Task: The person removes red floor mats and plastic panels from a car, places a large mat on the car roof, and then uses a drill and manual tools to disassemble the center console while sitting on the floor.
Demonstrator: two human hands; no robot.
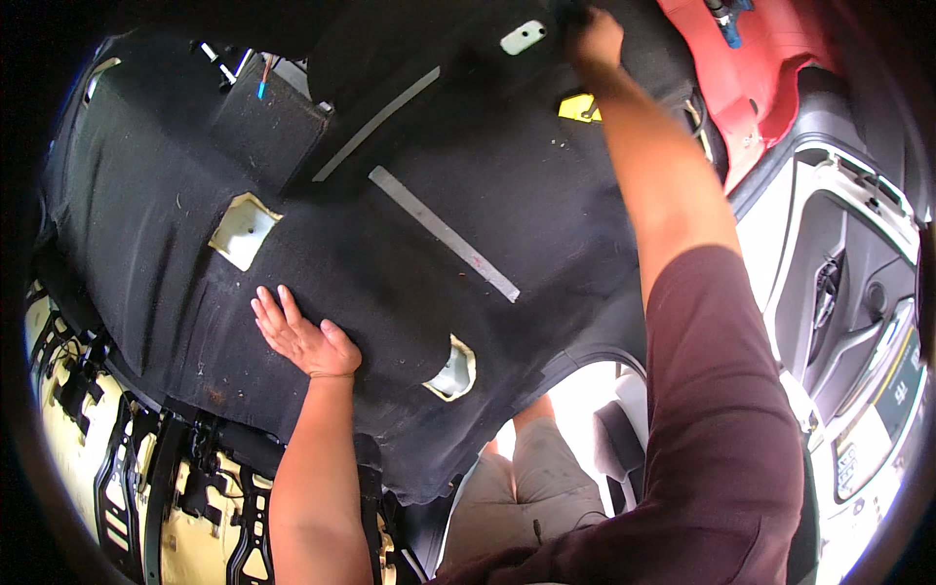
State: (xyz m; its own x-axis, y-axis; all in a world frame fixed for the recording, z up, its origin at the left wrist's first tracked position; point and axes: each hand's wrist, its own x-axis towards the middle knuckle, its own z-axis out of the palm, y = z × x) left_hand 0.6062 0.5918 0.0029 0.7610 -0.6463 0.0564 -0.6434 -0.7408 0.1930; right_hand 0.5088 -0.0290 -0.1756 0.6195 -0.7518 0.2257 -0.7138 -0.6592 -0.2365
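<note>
The left hand [307, 339] lies palm down on the black carpet [390, 263], its grip spread flat with nothing in it, a pale cutout [244, 231] ahead of the fingers and a second cutout [453, 370] to its right. The right hand [600, 39] reaches far forward near a white oval [524, 38], its fingers lost in shadow, so I cannot tell how its grip stands. The carpet spreads across the middle, bearing two grey strips [444, 234], with a red cover [702, 49] at upper right
</note>
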